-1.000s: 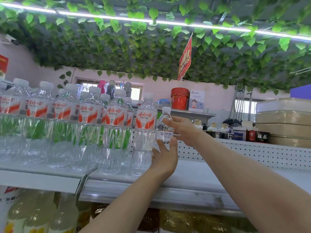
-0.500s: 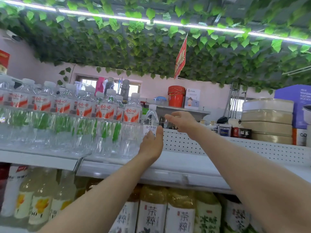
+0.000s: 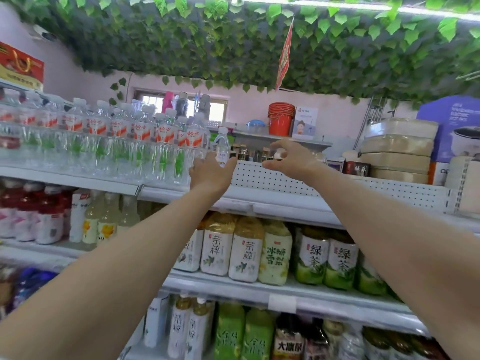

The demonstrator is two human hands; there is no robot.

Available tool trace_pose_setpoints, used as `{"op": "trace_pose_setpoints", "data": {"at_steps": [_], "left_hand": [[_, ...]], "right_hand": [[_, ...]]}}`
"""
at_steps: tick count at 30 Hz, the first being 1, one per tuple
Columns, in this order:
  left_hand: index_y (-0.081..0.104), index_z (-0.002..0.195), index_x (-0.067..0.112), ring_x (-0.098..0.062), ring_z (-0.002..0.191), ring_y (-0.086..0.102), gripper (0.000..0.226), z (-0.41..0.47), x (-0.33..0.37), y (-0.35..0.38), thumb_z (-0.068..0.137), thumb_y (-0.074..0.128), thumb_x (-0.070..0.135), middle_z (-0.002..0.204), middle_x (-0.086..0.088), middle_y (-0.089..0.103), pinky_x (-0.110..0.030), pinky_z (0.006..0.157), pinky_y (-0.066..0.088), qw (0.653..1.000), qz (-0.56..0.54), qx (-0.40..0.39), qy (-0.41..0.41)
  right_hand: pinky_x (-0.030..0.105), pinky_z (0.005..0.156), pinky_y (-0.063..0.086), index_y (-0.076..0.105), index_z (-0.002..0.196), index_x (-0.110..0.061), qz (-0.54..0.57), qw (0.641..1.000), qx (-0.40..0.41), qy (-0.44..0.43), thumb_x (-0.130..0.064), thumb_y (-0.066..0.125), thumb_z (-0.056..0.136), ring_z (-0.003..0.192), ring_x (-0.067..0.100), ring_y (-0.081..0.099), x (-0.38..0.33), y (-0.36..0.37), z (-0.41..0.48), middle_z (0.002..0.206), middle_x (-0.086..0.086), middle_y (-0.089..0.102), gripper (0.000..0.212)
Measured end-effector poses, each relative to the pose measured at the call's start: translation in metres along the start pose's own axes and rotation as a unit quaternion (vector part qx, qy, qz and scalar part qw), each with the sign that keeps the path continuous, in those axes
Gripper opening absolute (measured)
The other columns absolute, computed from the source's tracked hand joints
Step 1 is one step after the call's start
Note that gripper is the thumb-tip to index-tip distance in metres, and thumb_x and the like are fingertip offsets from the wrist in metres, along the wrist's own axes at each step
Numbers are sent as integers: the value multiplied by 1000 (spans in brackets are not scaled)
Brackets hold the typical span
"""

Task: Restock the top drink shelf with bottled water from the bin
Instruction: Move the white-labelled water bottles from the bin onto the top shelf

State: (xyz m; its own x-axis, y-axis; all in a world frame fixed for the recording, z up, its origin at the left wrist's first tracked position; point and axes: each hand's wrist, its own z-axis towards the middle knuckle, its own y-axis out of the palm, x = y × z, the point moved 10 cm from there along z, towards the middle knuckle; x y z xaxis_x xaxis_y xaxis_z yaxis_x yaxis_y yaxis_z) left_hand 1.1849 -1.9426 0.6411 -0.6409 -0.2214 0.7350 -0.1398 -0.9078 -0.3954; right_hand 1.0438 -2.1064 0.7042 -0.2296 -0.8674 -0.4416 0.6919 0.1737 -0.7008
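**Top shelf: small bottle at the end of the water row, placement not confirmed**

The small bottle stands upright on the top shelf, just beside the right end of the row of water bottles. It is shorter than its neighbours. The perforated back panel is behind it. The bin is not in view.

The left hand is raised with its back to the viewer and covers the bottle's lower half. The thumb is up on the right and the fingers are on the left. From here I cannot tell whether it grips the bottle or only steadies it. The right hand hangs near the bottle but apart from it, its fingers loosely curled around nothing.

In my judgement the step in hand is seating this bottle. To do it well:

- Make sure the base is flat on the shelf before the left hand lets go.
- Press the bottle snug against the last tall bottle, label forward.
- Draw the hand straight back, so the wrist does not brush the row.

The light, clear bottles stand packed together, so a sideways knock could topple several. A fallen bottle could land on the tea bottles on the shelf below.
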Motion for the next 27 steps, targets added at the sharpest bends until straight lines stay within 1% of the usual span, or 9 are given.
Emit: {"op": "trace_pose_setpoints", "data": {"at_steps": [2,4,7,10,15,19,22,25,27], "left_hand": [[36,149,19,-37,138,35,67,-25,-5,0,96,50,57,151,-15,38,-52,110,36,1000,22,4,0],[39,147,21,-36,137,35,65,-50,-14,3,95,54,55,149,-16,39,-48,108,35,999,37,4,-8],[41,146,22,-35,136,36,64,-88,-36,14,93,57,54,147,-16,40,-46,105,38,998,66,-13,-19],[42,146,24,-34,136,33,63,-131,-65,32,93,57,54,148,-14,40,-45,104,38,993,108,-41,-21],[46,143,27,-30,135,35,59,-203,-135,67,91,63,49,147,-9,41,-46,106,40,985,122,-97,-72],[50,139,26,-33,129,42,57,-246,-191,87,89,65,48,143,-10,46,-44,102,43,977,126,-127,-116],[46,144,25,-35,133,38,61,-273,-234,106,90,65,48,148,-13,41,-44,104,40,966,140,-157,-150],[45,146,23,-35,137,34,62,-299,-278,123,92,64,47,149,-17,38,-43,108,36,955,142,-188,-181],[44,146,22,-34,138,35,62,-317,-314,135,93,63,46,149,-17,38,-41,109,35,944,146,-212,-207]], "right_hand": [[36,101,45,52,140,-28,-16,1000,-12,1,-41,80,86,128,26,53,9,7,-26,146,8,52,62],[34,100,42,50,142,-28,-16,999,-37,16,-41,79,87,132,25,51,23,21,-52,147,7,52,64],[30,92,40,48,144,-29,-56,995,-77,29,-43,77,88,132,24,52,45,47,-91,148,4,53,64],[33,97,46,50,142,-28,-45,992,-104,53,-38,79,86,128,22,55,68,78,-130,145,1,56,64],[38,102,46,50,144,-30,-51,980,-170,96,-37,80,85,133,26,52,113,141,-191,149,2,54,66],[36,97,50,50,143,-29,-54,968,-210,127,-37,80,86,127,23,55,147,192,-231,145,3,56,65],[34,101,48,49,145,-26,-70,953,-260,136,-37,79,86,130,24,54,170,236,-258,148,4,54,67],[27,83,46,49,145,-27,-69,937,-299,170,-38,78,88,120,25,60,194,278,-286,148,5,53,65],[26,82,43,48,146,-27,-54,923,-327,194,-39,78,88,121,26,59,212,311,-308,149,5,52,67]]}}
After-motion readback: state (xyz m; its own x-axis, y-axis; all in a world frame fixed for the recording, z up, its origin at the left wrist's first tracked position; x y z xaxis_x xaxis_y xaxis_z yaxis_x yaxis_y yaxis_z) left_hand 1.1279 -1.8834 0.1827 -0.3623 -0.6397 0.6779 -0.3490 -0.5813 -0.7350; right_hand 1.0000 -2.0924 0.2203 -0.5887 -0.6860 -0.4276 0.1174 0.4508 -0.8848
